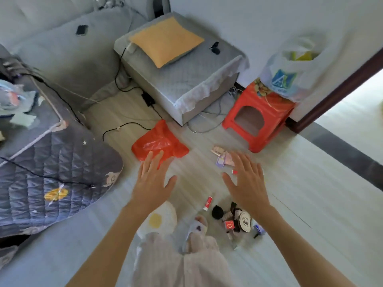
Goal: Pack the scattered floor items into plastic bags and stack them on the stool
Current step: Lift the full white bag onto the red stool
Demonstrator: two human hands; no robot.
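A flat red plastic bag (160, 141) lies on the pale floor ahead. My left hand (153, 179) hovers open just in front of it, fingertips over its near edge. My right hand (246, 183) is open too, above small paper packets (222, 157). A red stool (259, 117) stands at the right with a filled white plastic bag (290, 73) on top. Near my feet lies a pile of small items (236, 219): a round tin, a black ball, a red card, plus a red-and-white tube (207, 203).
A grey footstool (186, 79) with an orange cushion (165, 41) sits behind the red bag, cables trailing on the floor around it. A quilted blue blanket (51, 172) covers the left. A dark door frame (342, 83) stands at the right. A white bag (157, 218) lies by my slippered foot.
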